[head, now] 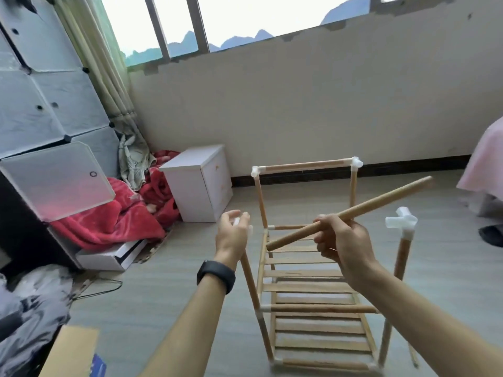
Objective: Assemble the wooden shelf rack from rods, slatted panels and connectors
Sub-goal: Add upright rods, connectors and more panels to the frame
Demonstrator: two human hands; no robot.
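The right hand is closed in a fist round a loose wooden rod, gripping it near its lower end. The rod slants up and to the right. Its short end points toward the left hand, and its long end crosses in front of the rack's far right upright.

The left hand has its fingers curled round a white connector, which shows only in slivers between them. It is held at the top of the near left upright, but the hand hides whether the piece is seated on it. A black wristband circles that wrist.

The half-built rack stands on the floor just in front of the person. An upper slatted panel and a lower slatted panel sit in it. At the back, a top rod joins the far left connector to the far right connector. The near right upright carries a bare connector with open sockets.

A small white cabinet stands against the wall beside a heaped red blanket. A panelled plastic wardrobe is at the left, and a cardboard box lies at the lower left.
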